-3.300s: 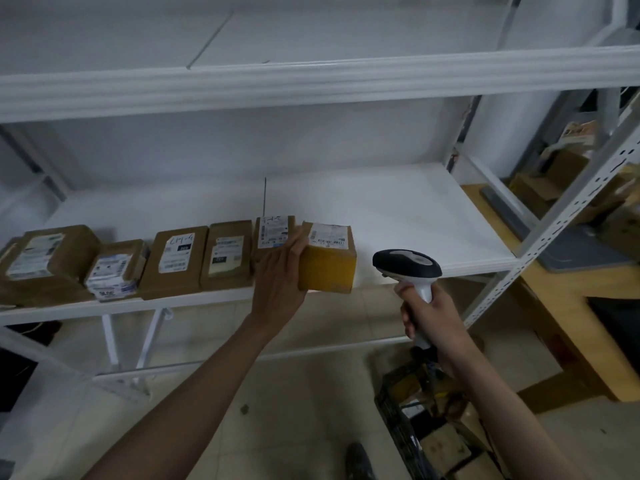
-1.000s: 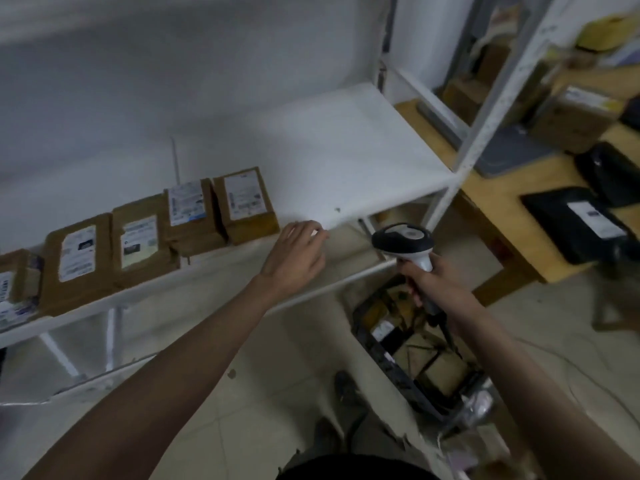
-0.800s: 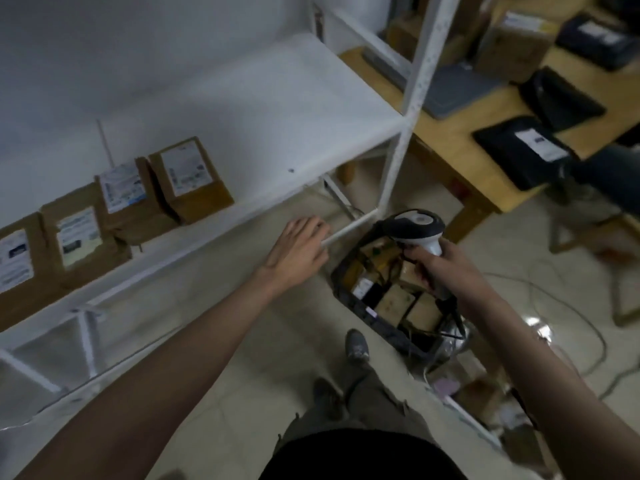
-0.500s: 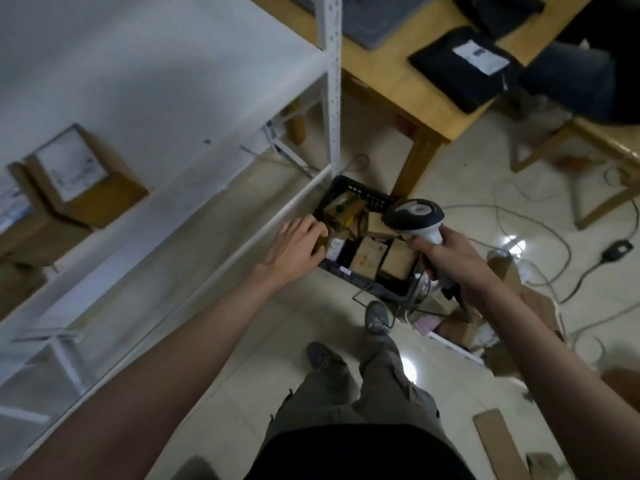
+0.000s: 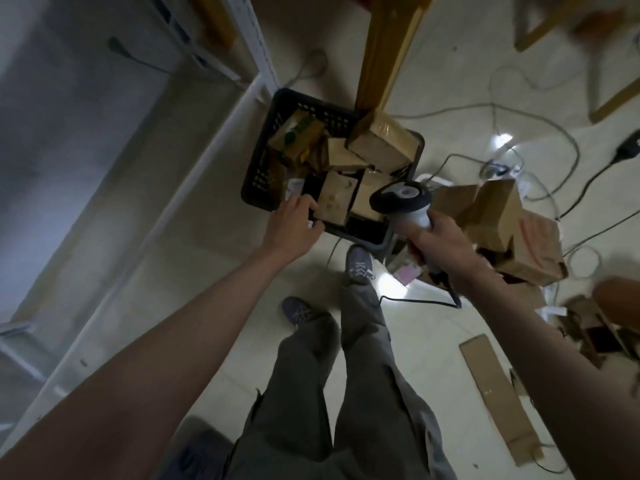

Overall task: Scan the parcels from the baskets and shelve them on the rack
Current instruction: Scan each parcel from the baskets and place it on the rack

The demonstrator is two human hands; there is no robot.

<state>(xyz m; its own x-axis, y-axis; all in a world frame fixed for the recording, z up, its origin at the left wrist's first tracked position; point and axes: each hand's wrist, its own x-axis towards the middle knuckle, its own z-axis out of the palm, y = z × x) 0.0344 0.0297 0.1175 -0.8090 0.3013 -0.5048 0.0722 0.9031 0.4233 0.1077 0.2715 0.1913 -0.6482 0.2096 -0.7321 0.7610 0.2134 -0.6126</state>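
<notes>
parcels [image 5: 381, 142] sit piled in a black basket [image 5: 258, 169] on the pale floor, just beside the white rack [image 5: 194, 161]. they are brown boxes, leaning this way and that on one another. one small brown box [image 5: 335, 199] lies at the near side of the basket.

the left hand [image 5: 292, 225] reaches down to the near edge of the basket. its fingers [image 5: 304, 204] are stretched out and lie right next to the small brown box. it holds nothing, and i cannot tell if the fingers touch the box.

the right hand [image 5: 440, 242] is wrapped tight round the handle of a scanner [image 5: 401, 199]. the scanner's dark head hangs over the near right corner of the basket. a thin cord [image 5: 415, 301] runs down from the handle.

more brown boxes [image 5: 509, 226] lie in a heap on the floor to the right of the basket. a flat strip of cardboard [image 5: 495, 393] lies nearer. wires [image 5: 540, 109] curl over the floor. two grey shoes [image 5: 358, 266] and grey trousers [image 5: 346, 393] show below.
</notes>
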